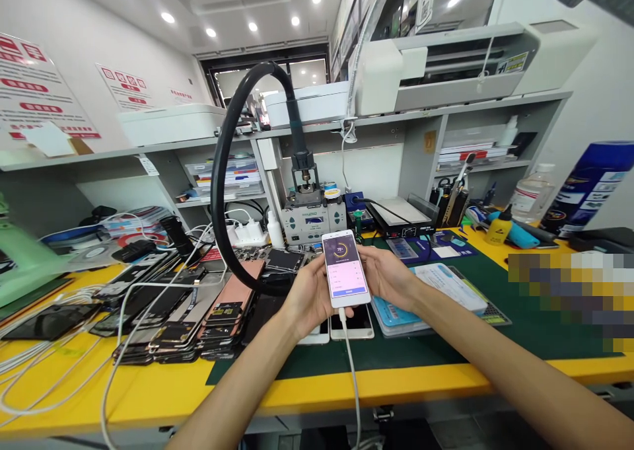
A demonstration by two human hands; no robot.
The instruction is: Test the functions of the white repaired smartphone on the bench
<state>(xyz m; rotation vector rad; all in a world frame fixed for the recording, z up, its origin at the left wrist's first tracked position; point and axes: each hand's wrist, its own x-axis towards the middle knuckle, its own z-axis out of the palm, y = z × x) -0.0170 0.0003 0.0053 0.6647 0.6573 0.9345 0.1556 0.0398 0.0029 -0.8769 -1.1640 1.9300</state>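
Note:
Between both hands a white smartphone (346, 269) is held up, its screen lit with a round gauge and a list. My left hand (308, 299) grips its left side. Around its right side my right hand (389, 275) is closed, with fingers partly hidden behind the phone. A white charging cable (351, 361) is plugged into the phone's bottom end and hangs over the table edge. Below the held phone, another white phone (352, 324) lies on the green mat (396, 361), partly covered by my hands.
Stacks of phone parts (218, 314) and loose white cables (54, 371) cover the left side. A hot-air station (314, 222) with a thick black hose (218, 172) stands behind. At right are a blue-and-white pack (448, 288), a yellow bottle (498, 227) and a blue spray can (587, 189).

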